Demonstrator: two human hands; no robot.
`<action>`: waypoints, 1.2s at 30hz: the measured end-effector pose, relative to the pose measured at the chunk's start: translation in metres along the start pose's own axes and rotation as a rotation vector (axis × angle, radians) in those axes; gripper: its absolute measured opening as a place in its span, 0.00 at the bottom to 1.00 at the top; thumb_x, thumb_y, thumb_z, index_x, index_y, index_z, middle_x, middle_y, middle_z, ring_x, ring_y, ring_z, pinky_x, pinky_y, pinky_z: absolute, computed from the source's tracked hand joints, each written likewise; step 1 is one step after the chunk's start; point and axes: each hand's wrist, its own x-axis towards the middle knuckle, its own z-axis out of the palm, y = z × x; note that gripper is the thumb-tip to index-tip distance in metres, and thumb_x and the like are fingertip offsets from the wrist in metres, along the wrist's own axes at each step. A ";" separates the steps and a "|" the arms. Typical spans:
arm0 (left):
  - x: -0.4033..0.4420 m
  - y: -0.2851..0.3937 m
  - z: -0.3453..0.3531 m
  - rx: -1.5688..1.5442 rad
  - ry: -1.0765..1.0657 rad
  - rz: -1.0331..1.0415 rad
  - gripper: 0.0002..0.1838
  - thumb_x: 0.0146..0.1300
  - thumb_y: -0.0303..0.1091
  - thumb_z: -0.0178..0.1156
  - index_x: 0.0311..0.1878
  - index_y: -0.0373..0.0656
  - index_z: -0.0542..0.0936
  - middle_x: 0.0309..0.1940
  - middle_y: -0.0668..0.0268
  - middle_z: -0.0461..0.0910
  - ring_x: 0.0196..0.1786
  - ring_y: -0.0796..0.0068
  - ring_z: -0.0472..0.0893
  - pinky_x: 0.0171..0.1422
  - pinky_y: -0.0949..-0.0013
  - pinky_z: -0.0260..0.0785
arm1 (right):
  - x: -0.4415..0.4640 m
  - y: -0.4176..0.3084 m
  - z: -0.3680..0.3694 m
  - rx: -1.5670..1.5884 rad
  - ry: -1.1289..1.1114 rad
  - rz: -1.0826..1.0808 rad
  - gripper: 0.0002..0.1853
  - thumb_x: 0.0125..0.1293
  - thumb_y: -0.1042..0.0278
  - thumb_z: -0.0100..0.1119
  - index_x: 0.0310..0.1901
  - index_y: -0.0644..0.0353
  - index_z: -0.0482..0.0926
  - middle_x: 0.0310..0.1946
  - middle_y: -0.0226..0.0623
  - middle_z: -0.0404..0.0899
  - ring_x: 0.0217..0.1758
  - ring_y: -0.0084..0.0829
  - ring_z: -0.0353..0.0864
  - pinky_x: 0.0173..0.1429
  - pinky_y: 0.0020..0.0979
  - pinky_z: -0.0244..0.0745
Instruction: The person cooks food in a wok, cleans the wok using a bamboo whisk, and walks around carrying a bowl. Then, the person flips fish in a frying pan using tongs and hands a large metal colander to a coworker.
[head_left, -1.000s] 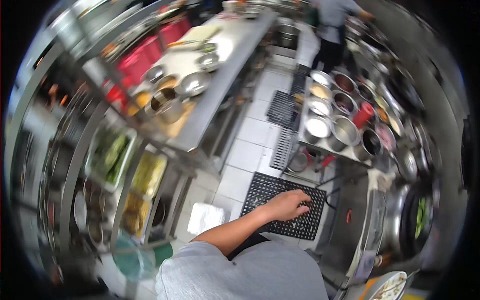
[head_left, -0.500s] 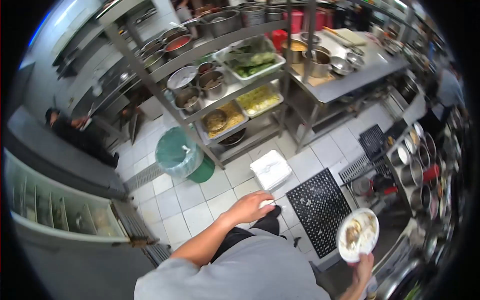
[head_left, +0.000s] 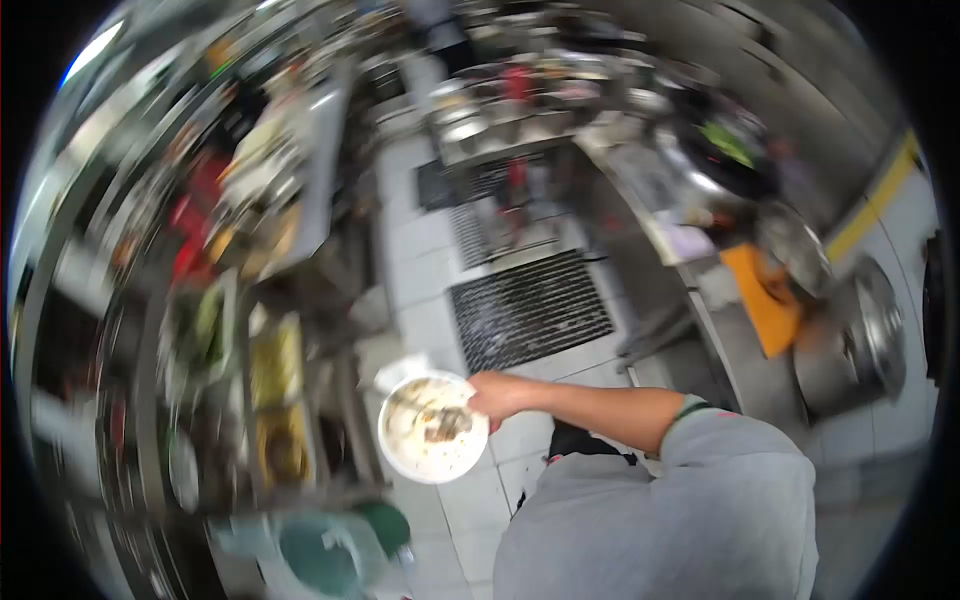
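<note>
My right hand (head_left: 500, 396) grips a round white bowl (head_left: 458, 464) by its rim. Brown and pale food remains lie inside the bowl, blurred by motion; a greyish shape among them could be a utensil, but I cannot tell. Below and to the left of the bowl stands a green bin (head_left: 382, 527) with a clear plastic liner (head_left: 352, 560). Something white (head_left: 403, 369) shows just behind the bowl's far rim. My left hand is out of view.
A black perforated mat (head_left: 530, 310) lies on the white-tiled floor. Metal shelving with food trays (head_left: 275, 365) runs along the left. At right are a counter with a wok (head_left: 715, 165), an orange cloth (head_left: 762, 300) and a large metal pot (head_left: 850, 345).
The view has swung round to the right. My right hand has carried the bowl in front of my body, near the bin. My left hand has left the view.
</note>
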 end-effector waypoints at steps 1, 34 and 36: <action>-0.015 -0.033 -0.017 -0.006 0.052 -0.117 0.23 0.75 0.43 0.53 0.64 0.35 0.76 0.61 0.51 0.78 0.62 0.56 0.77 0.68 0.59 0.67 | 0.012 -0.003 0.032 0.139 0.032 -0.041 0.16 0.62 0.72 0.47 0.44 0.73 0.82 0.28 0.48 0.86 0.28 0.33 0.89 0.36 0.33 0.86; -0.007 -0.503 -0.208 -0.365 0.547 -0.621 0.18 0.65 0.38 0.65 0.54 0.37 0.81 0.44 0.57 0.83 0.46 0.65 0.84 0.50 0.65 0.76 | 0.308 -0.239 0.603 -0.050 -0.397 -0.019 0.20 0.65 0.76 0.41 0.54 0.75 0.75 0.38 0.49 0.84 0.29 0.37 0.87 0.26 0.32 0.85; 0.012 -0.542 -0.203 -0.433 0.507 -0.652 0.18 0.65 0.38 0.65 0.54 0.37 0.81 0.45 0.56 0.84 0.47 0.65 0.84 0.50 0.65 0.76 | 0.324 -0.266 0.632 -0.049 -0.401 0.006 0.20 0.65 0.75 0.41 0.55 0.75 0.74 0.38 0.49 0.84 0.29 0.36 0.87 0.27 0.32 0.85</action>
